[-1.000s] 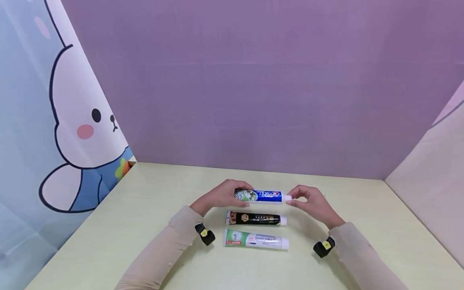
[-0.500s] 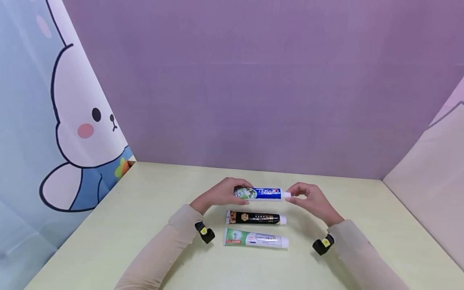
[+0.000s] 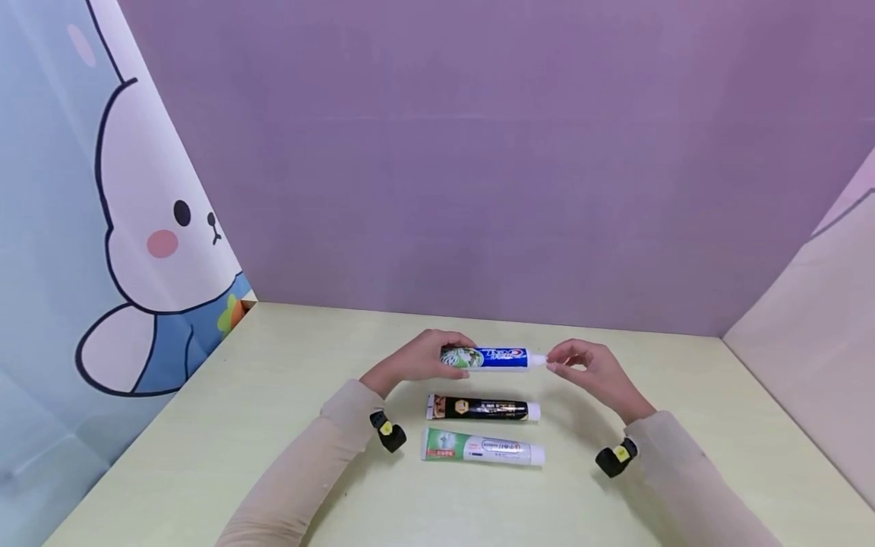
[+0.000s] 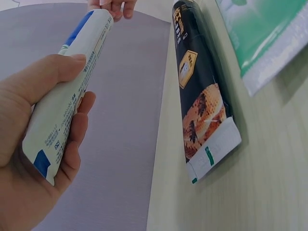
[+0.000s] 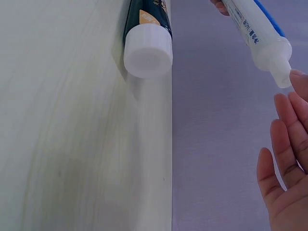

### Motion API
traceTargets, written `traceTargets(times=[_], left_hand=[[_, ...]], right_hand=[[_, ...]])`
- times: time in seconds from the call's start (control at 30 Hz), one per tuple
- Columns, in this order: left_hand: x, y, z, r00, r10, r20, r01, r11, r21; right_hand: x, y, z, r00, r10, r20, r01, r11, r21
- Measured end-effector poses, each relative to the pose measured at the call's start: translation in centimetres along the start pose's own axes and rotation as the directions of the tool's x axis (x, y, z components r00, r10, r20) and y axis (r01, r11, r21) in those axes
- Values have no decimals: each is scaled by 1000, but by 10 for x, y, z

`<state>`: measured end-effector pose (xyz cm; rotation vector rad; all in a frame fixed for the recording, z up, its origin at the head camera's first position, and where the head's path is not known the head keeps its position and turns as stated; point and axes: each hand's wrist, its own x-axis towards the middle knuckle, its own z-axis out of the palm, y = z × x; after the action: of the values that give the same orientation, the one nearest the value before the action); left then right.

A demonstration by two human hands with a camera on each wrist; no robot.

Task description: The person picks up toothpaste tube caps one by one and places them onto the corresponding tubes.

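My left hand [image 3: 427, 357] grips the crimped end of a blue, white and green toothpaste tube [image 3: 502, 358], held level above the table. In the left wrist view its thumb lies along the white back of the tube [image 4: 65, 101]. The tube's narrow white tip [image 5: 279, 67] points right. There, my right hand [image 3: 591, 372] pinches with thumb and forefinger right at the tip, where the toothpaste cap is mostly hidden by the fingers; the other fingers stay loosely bent. Nearer me lie a black toothpaste tube [image 3: 481, 409] and a green-and-white toothpaste tube [image 3: 481, 447], both capped, caps to the right.
The pale table [image 3: 307, 471] meets a purple wall [image 3: 478, 167] at the back. A blue curtain with a cartoon rabbit [image 3: 157, 197] hangs on the left, a pale panel [image 3: 827, 327] on the right. Both wrists carry small black cameras [image 3: 388, 433].
The blue tube and my left hand have risen slightly away from me. My right fingers have shifted a little to the right, out to the end of the tip. The other two tubes stay put.
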<state>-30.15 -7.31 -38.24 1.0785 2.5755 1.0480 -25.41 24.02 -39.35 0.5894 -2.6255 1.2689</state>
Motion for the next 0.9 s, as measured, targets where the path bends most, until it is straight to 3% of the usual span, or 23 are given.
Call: traceTargets(times=[0.63,0.9], left_hand=[[22,-26,5,999,-2,38,2,1000,-1],[23,-36,6,996,-68,50,67,998,17]], right_hand=[[-14,15,-14,999,45,-16,-45,999,19],[-15,18,-15,999,11,-32,-10,999,46]])
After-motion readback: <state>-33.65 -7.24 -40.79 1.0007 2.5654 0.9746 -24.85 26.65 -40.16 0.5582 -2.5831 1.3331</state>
